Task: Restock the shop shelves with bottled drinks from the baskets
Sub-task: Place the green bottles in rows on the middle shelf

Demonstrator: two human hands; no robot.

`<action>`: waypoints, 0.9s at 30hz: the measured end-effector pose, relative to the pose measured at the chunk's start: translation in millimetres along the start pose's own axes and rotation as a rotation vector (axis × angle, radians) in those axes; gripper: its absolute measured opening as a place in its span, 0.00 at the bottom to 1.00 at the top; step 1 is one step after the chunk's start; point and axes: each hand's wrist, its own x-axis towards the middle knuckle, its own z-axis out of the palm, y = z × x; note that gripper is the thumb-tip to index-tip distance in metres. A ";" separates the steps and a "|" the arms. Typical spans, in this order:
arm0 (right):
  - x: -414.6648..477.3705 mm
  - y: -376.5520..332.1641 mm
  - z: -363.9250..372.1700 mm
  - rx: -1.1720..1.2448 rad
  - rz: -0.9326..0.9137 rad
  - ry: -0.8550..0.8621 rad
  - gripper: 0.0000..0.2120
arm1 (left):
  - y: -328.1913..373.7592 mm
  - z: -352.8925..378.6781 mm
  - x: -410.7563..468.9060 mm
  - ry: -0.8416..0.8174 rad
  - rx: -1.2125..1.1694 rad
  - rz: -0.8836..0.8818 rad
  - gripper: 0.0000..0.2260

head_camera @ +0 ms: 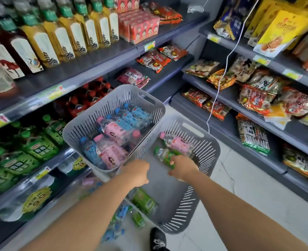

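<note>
Two grey slotted baskets sit in front of me. The upper basket [88, 122] is tilted and full of pink and blue labelled bottles [117, 131]. My left hand [137, 172] grips its near rim. The lower basket [202, 149] holds a pink bottle [178, 142] and green bottles, one of which [165, 156] my right hand [183, 168] grips. Another green bottle [144, 201] lies at the near end of the lower basket. On the left, shelves carry green tea bottles [39, 147] and yellow tea bottles [77, 33].
Several loose bottles [117, 221] lie on the floor by the bottom shelf. Snack shelves [258, 109] stand on the right, with a white cable [222, 77] hanging in front. A black shoe [157, 239] stands on the pale tiled floor.
</note>
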 end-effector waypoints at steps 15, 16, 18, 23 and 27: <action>106.7 35.2 53.5 0.018 0.085 -0.098 0.32 | -11.7 76.7 70.7 -0.529 0.341 -0.028 0.15; 110.5 35.5 55.0 0.007 0.093 -0.095 0.32 | -12.8 79.3 72.6 -0.514 0.369 -0.031 0.17; 116.5 36.3 55.4 -0.039 0.104 -0.092 0.33 | -14.7 83.8 75.9 -0.489 0.444 -0.030 0.23; 127.0 31.8 60.4 -0.106 0.100 -0.119 0.28 | -18.9 95.1 83.3 -0.479 0.393 0.013 0.29; 130.8 31.6 68.7 0.081 0.139 -0.227 0.34 | -26.5 92.6 84.6 -0.584 0.206 -0.031 0.29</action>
